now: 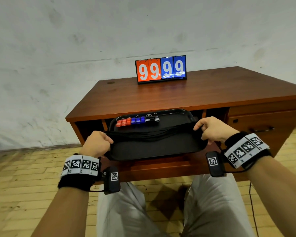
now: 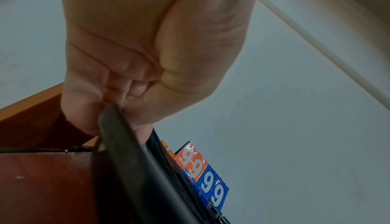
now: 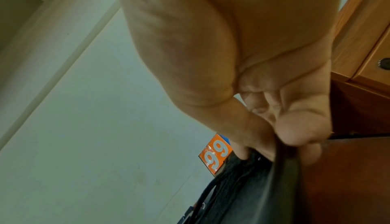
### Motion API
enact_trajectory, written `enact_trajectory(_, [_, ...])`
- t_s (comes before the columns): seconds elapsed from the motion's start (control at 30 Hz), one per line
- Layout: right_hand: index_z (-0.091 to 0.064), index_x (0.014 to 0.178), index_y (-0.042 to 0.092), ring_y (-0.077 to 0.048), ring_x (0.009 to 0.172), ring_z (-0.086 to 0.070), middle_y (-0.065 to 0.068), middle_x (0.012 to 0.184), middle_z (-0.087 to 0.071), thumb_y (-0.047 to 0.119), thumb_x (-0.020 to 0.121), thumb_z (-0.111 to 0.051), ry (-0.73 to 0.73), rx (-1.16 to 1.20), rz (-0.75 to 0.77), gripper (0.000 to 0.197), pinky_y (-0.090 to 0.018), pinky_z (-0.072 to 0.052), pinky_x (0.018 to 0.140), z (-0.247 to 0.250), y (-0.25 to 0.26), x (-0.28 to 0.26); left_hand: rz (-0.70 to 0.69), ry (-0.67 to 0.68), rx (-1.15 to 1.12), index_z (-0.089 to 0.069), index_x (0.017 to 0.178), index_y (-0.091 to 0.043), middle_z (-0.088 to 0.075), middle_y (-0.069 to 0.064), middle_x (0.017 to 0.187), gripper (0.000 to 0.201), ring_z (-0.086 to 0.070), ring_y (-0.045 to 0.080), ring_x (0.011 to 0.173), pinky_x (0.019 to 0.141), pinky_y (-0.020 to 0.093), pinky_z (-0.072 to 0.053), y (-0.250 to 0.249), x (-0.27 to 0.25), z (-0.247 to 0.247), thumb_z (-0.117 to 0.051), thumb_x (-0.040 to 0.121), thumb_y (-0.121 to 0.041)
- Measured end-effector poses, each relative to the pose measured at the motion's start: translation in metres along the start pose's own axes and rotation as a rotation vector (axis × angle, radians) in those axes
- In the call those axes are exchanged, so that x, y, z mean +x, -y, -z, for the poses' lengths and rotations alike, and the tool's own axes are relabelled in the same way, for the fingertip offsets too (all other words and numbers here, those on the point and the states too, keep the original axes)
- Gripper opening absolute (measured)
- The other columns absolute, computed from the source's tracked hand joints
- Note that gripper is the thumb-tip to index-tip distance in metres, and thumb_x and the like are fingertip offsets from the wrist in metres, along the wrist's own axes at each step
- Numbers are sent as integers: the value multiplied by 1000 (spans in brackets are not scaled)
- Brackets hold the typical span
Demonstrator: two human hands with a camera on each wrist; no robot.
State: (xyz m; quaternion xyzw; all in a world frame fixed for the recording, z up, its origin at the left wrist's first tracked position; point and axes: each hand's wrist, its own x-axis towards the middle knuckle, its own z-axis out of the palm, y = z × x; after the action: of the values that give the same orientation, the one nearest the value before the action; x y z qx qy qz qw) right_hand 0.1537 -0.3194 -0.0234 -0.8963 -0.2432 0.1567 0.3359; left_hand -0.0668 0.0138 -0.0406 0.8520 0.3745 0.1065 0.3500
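A black plastic tray (image 1: 152,151) is held by its two short ends just in front of the desk opening. My left hand (image 1: 101,142) grips the left rim (image 2: 118,144), fingers curled under and thumb on top. My right hand (image 1: 207,129) grips the right rim (image 3: 282,169) the same way. In the tray, along its far edge, lies a row of small clips: red (image 1: 123,121), blue (image 1: 138,120) and black (image 1: 152,119). A bundle of black cords (image 1: 152,134) stretches across the tray's middle from hand to hand.
A flip scoreboard (image 1: 161,70) reading 9999 stands at the back of the brown wooden desk (image 1: 212,93). A pull-out shelf (image 1: 161,166) lies under the tray. Drawers (image 1: 263,124) are at the right. My legs are below, over a wood-block floor.
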Motion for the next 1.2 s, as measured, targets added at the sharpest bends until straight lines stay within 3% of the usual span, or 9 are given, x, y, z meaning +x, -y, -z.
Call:
enact_trajectory(0.23, [-64, 99, 13, -21, 45, -58, -4, 67, -54, -19, 78, -59, 22, -23, -36, 38, -29, -53, 48, -10, -10, 3, 23, 8, 17, -71, 82, -16, -65, 8, 92, 30, -66, 26, 84, 74, 43, -61, 9, 1, -11, -59, 78, 11])
enact_trajectory(0.33, [-64, 100, 15, -21, 52, -60, -4, 71, -54, -18, 79, -59, 14, -50, -55, 39, -30, -54, 50, -19, -15, 9, 17, -17, 51, -72, 84, -17, -60, -1, 99, 29, -58, 16, 91, 80, 30, -52, 11, 6, -20, -60, 80, 9])
enact_trajectory(0.4, [-64, 100, 17, -23, 55, -62, -3, 74, -55, -17, 79, -59, 8, -60, -66, 40, -30, -54, 50, -25, -20, 13, 22, -22, 79, -71, 84, -20, -57, -1, 103, 29, -54, 16, 97, 81, 27, -45, 12, 8, -25, -62, 82, 7])
enact_trajectory(0.47, [-63, 101, 18, -24, 57, -63, -4, 77, -56, -17, 79, -59, 10, -71, -74, 41, -28, -53, 50, -30, -23, 17, 40, -12, 96, -71, 84, -21, -58, -1, 106, 29, -57, 19, 101, 81, 28, -46, 15, 10, -29, -61, 83, 6])
enact_trajectory(0.7, [-59, 91, 26, -26, 59, -65, -5, 84, -53, -14, 77, -62, 30, -104, -84, 42, -29, -54, 50, -45, -37, 23, 54, 24, 183, -69, 89, -25, -62, 5, 109, 28, -59, 16, 82, 57, 20, -44, 20, 11, -38, -61, 86, 2])
enact_trajectory(0.77, [-57, 88, 28, -24, 56, -65, -4, 86, -52, -13, 78, -62, 30, -117, -81, 43, -29, -55, 50, -47, -37, 24, 53, 35, 195, -69, 88, -25, -62, 5, 108, 29, -62, 18, 81, 55, 23, -50, 21, 11, -37, -61, 85, 3])
enact_trajectory(0.87, [-58, 94, 26, -21, 52, -65, -5, 95, -53, -12, 80, -62, 49, -151, -79, 41, -27, -54, 49, -47, -36, 24, 52, 50, 201, -68, 85, -24, -61, 6, 102, 32, -65, 23, 81, 63, 35, -61, 19, 11, -37, -59, 85, 6])
enact_trajectory(1.03, [-57, 107, 24, -15, 49, -65, -8, 111, -52, -8, 82, -65, 60, -197, -77, 41, -19, -48, 43, -47, -33, 24, 36, 45, 231, -68, 84, -25, -61, 5, 97, 35, -66, 26, 92, 82, 40, -59, 14, 11, -40, -54, 85, 7])
enact_trajectory(1.2, [-58, 107, 25, -23, 68, -67, -7, 114, -51, -7, 82, -66, 76, -218, -85, 42, -22, -51, 46, -46, -33, 22, 38, 41, 278, -65, 76, -29, -59, 0, 87, 33, -63, 23, 91, 86, 37, -56, 14, 6, -38, -60, 84, 3])
